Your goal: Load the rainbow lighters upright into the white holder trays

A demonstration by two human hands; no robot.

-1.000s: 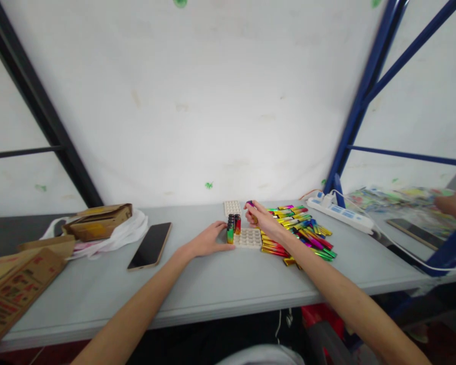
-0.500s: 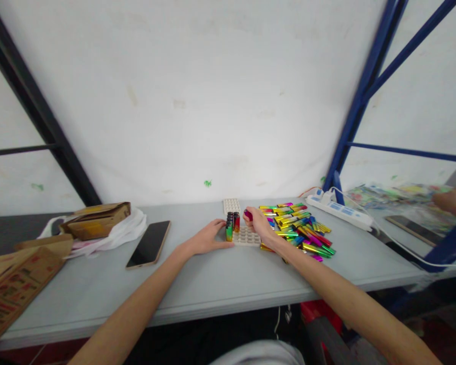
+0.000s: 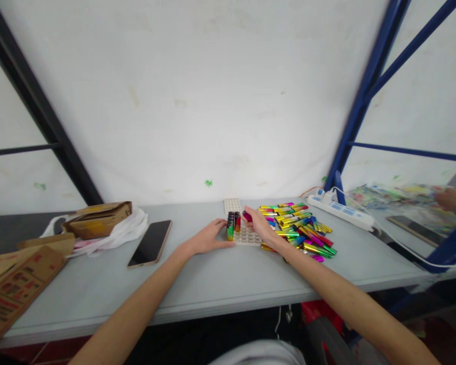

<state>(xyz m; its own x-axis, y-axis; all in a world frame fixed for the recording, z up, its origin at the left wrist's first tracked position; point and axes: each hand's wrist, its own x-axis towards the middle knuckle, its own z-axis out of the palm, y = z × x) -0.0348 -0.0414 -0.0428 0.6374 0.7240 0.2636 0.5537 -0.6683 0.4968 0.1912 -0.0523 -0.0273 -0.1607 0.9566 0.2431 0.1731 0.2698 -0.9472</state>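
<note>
Several shiny lighters (image 3: pixel 230 232) with dark tops stand upright in rows at the left end of a pale tray with holes (image 3: pixel 248 238). My left hand (image 3: pixel 210 238) rests at that end, thumb and fingers spread around the tray's edge and touching or close to the lighters. Over the tray, just right of the standing ones, my right hand (image 3: pixel 259 225) pinches a purple lighter (image 3: pixel 247 216), held tilted. The fingers cover part of it. To the right lies a loose pile of metallic, many-coloured lighters (image 3: pixel 302 228).
A second pale tray (image 3: pixel 231 205) lies near the wall. A phone (image 3: pixel 150 243), a cardboard box (image 3: pixel 102 219) on a white plastic bag (image 3: pixel 131 228) and another carton (image 3: pixel 23 279) are at left. At right are a power strip (image 3: pixel 342 212), a blue post and another person's hand (image 3: pixel 454 200).
The purple lighter in my right hand has tilted a little, its position over the tray nearly the same. My left hand stays in place. The view has shifted slightly.
</note>
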